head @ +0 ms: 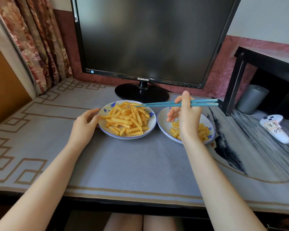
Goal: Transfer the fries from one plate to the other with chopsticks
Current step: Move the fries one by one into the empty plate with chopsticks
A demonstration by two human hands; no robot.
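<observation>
Two white plates with blue flowers stand side by side on the grey table mat. The left plate [150,125] is heaped with crinkle-cut fries [127,119]. Far fewer fries [203,132] lie on the right plate [162,121], partly hidden by my wrist. My left hand [86,121] grips the left plate's left rim. Above the right plate, my right hand [184,114] holds teal chopsticks [158,104] pointing left. Their tips rest on the fries at the back of the left plate. I cannot tell whether they pinch a fry.
A black Samsung monitor [145,40] stands right behind the plates on a round base [141,94]. At the right are a black shelf frame [235,84], a grey cylinder [250,99] and a white controller [274,129]. Curtains [37,40] hang at the left.
</observation>
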